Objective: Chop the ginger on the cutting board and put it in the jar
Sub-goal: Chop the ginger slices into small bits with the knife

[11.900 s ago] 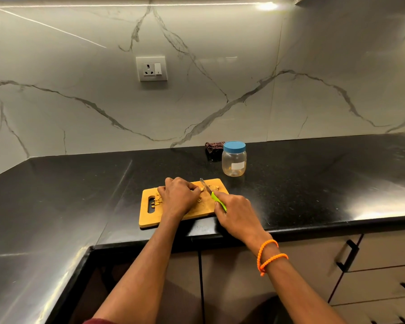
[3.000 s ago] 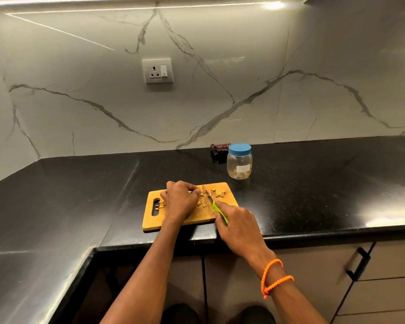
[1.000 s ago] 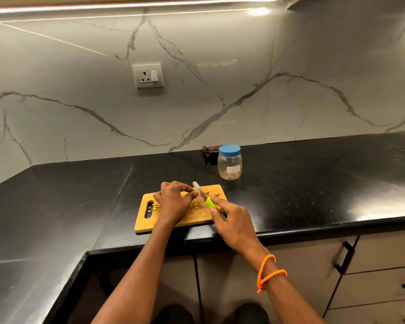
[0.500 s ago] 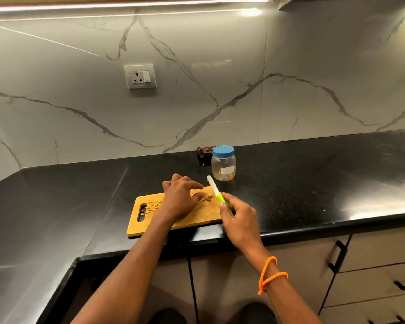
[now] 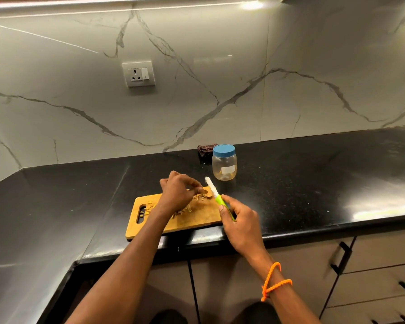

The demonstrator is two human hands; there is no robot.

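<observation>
Both hands work over the wooden board (image 5: 197, 218) at the counter's (image 5: 313, 183) front edge. Left hand (image 5: 177, 195), fingers curled, pinches ginger (image 5: 200, 197) pieces. Right hand (image 5: 240, 217) grips the green-handled knife (image 5: 216, 195), white blade raised. Behind stands the clear, blue-lidded jar (image 5: 224, 163).

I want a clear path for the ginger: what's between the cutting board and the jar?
In the head view, only bare black counter between cutting board and jar; the knife blade pokes over that stretch.
</observation>
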